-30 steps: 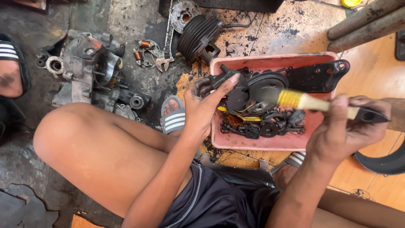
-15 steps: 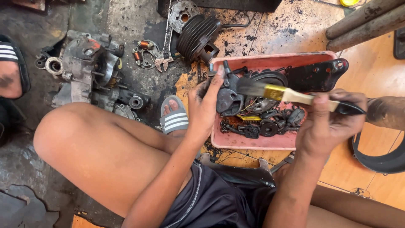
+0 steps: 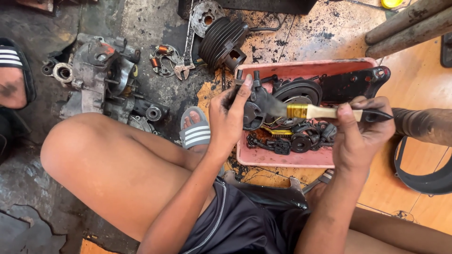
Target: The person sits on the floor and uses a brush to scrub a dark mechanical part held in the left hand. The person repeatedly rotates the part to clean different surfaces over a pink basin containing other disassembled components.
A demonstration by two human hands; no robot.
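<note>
My left hand (image 3: pixel 230 115) grips a dark, oily engine part (image 3: pixel 254 107) over the left end of a pink tray (image 3: pixel 282 159). In my right hand (image 3: pixel 359 134) is a paintbrush (image 3: pixel 310 112) with a pale wooden handle and brass ferrule. Its dark bristles rest against the engine part. The tray holds several black greasy parts, among them a round cover (image 3: pixel 297 92) and a long flat black cover (image 3: pixel 353 83).
A grey engine casing (image 3: pixel 101 80) lies on the dirty floor at upper left. A finned black cylinder (image 3: pixel 225 43) and a wrench (image 3: pixel 184 63) lie behind the tray. Dark pipes (image 3: pixel 405 23) cross the top right. A black ring (image 3: pixel 423 174) sits at right. My sandalled foot (image 3: pixel 195 131) is beside the tray.
The brush has swept leftward across the tray, its bristles now on the part in my left hand. My left hand has lifted and turned that part slightly.
</note>
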